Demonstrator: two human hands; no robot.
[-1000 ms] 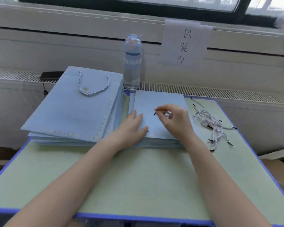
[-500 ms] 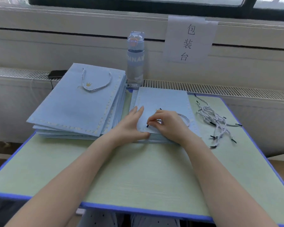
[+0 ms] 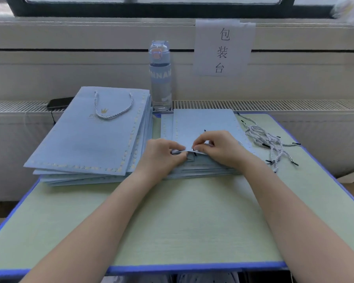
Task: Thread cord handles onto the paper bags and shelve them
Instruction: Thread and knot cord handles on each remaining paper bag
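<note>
As left hand (image 3: 161, 154) and right hand (image 3: 219, 150) pinch it, one bag (image 3: 204, 123) bends.

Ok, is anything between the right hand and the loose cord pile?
Nothing visible. The right hand pinches a cord at the edge of the top bag; only that bag and table lie between it and the pile.

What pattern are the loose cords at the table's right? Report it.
Loose cords: white-and-grey twisted stripes, black tips; head view.
</note>
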